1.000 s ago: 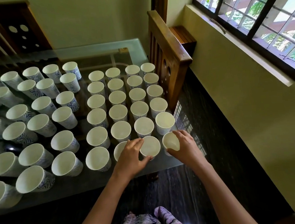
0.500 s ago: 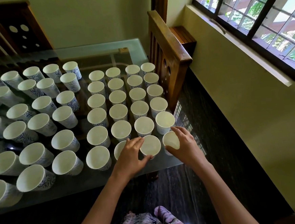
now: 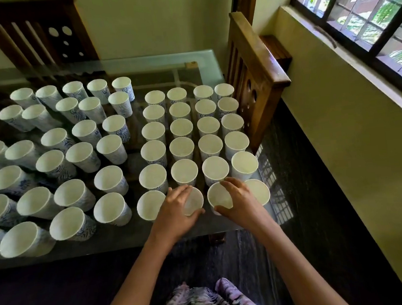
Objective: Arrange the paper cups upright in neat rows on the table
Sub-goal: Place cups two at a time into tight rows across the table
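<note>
Right hand [image 3: 242,199] now grasps the third cup [image 3: 219,197] of the nearest row, with the fingers over its far rim and the thumb at its near side. Half a second ago this hand was on the corner cup [image 3: 259,191]. That one now stands free and upright at the right end of the row, close to the edge of the glass table [image 3: 130,239]. Left hand [image 3: 175,212] grips the second cup [image 3: 194,202], fingers curled over the top and the thumb hooked round the near rim. The two held cups stand just beside each other, with only a thin gap between them.

I judge that the corner cup is already placed and that the person is now setting the spacing of the two middle cups. In this front row the gaps look less even than in the five rows behind, so a small slide apart is probably what is left here.

The other paper cups [image 3: 73,223] on the left half of the table are upright too, but they stand in loose, crooked lines. So a large part of the task is not done yet.
</note>
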A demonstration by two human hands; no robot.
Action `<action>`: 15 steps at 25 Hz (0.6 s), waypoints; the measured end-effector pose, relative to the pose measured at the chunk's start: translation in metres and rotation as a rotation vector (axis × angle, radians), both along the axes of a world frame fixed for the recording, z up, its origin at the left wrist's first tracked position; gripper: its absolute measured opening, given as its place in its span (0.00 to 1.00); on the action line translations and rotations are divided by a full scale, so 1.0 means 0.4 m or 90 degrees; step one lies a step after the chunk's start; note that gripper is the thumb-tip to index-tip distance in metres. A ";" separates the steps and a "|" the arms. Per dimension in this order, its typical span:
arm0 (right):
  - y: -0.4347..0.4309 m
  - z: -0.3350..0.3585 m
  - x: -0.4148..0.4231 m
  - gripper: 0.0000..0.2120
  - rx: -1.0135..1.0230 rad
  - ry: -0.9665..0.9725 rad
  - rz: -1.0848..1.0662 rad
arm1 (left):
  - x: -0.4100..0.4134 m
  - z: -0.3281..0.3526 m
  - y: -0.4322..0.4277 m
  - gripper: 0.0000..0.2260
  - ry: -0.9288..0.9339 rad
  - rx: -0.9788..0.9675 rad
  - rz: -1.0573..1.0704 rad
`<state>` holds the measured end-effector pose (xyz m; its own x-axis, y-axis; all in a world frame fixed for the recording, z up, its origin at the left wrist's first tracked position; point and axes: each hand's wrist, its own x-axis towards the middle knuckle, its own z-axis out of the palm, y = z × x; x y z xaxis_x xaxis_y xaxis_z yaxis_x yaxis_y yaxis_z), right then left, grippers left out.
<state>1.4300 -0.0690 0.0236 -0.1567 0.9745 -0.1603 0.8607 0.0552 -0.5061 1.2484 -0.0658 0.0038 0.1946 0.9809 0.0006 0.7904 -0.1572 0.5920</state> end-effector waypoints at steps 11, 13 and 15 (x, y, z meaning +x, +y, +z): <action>-0.005 0.003 -0.007 0.34 -0.030 -0.011 -0.001 | -0.005 -0.014 0.005 0.27 0.005 -0.004 0.000; -0.005 0.003 -0.008 0.34 -0.028 -0.010 -0.001 | -0.004 -0.013 0.005 0.28 0.006 -0.009 -0.001; -0.005 0.002 -0.007 0.34 -0.026 -0.008 -0.001 | -0.004 -0.014 0.006 0.28 0.007 -0.013 -0.002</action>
<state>1.4273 -0.0711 0.0244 -0.1535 0.9675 -0.2012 0.8669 0.0341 -0.4973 1.2467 -0.0635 -0.0016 0.1972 0.9801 -0.0213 0.7966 -0.1475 0.5862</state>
